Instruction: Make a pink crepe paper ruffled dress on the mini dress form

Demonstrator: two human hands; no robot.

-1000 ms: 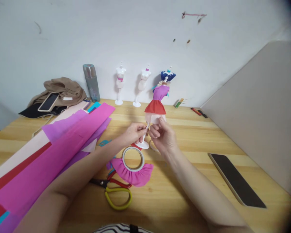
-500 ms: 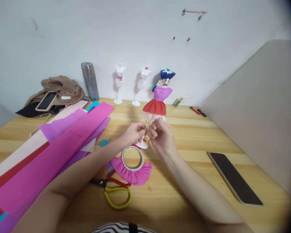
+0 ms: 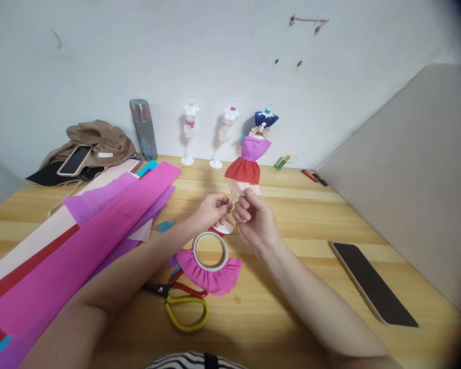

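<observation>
A small white dress form (image 3: pixel 223 227) leans to the right, dressed in a purple top (image 3: pixel 254 148), a red gathered skirt (image 3: pixel 243 171) and a pale pink layer (image 3: pixel 241 187) below. My left hand (image 3: pixel 214 209) is closed around its thin stand just above the round base. Curled fingers of my right hand (image 3: pixel 251 212) pinch the lower edge of the pale pink layer. Just in front lie a roll of tape (image 3: pixel 226 251) and a gathered pink strip (image 3: pixel 211 283), with yellow-and-red-handled scissors (image 3: pixel 188 313) nearer me.
Coloured crepe sheets (image 3: pixel 111 225) cover the left side. Along the wall stand a grey bottle (image 3: pixel 144 130), two bare dress forms (image 3: pixel 190 128) and one in a blue paper dress (image 3: pixel 266 119). At right lies a dark phone (image 3: pixel 374 284); a second phone (image 3: pixel 75 160) rests on brown cloth (image 3: pixel 100 136).
The dressed form has tilted slightly, its top shifting a little to the left. Both hands stay nearly in place, the right one still at the pale pink hem.
</observation>
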